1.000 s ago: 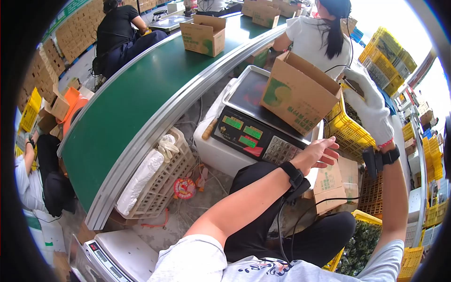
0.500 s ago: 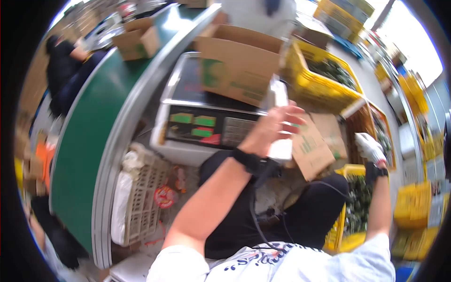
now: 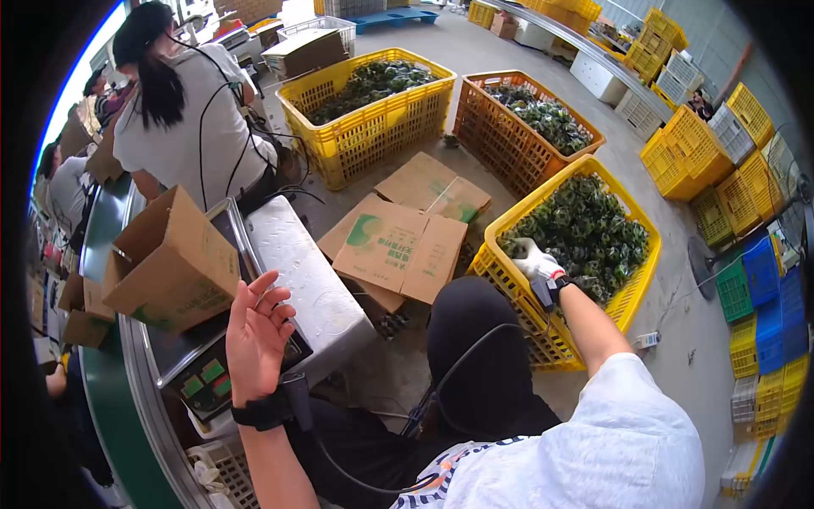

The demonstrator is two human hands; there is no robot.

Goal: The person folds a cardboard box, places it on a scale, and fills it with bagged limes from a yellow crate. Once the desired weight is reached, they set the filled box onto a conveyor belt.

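Observation:
My bare left hand [image 3: 261,335] is raised, palm turned up and fingers apart, with nothing in it. Just beyond it, an open cardboard carton [image 3: 191,284] sits on a scale, whose panel [image 3: 203,386] shows green labels. My right hand [image 3: 536,259], in a white glove, reaches into the left side of a yellow crate [image 3: 623,318] beside my knee. The crate is heaped with small dark green items [image 3: 585,225] that have pale glints. The glove's fingertips are partly hidden against the heap, and I cannot tell whether they grip anything.
Flattened cartons [image 3: 390,242] lie on the floor ahead, beside a white foam block [image 3: 301,271]. Beyond are another yellow crate [image 3: 373,127] and an orange-brown crate [image 3: 509,140], both filled. A person [image 3: 182,110] sits by the green conveyor [image 3: 106,382]. Stacked crates [image 3: 767,314] line the right.
My view has swung right. My left hand has come away from the white slab-like thing beside the carton. My right hand has moved into the yellow crate.

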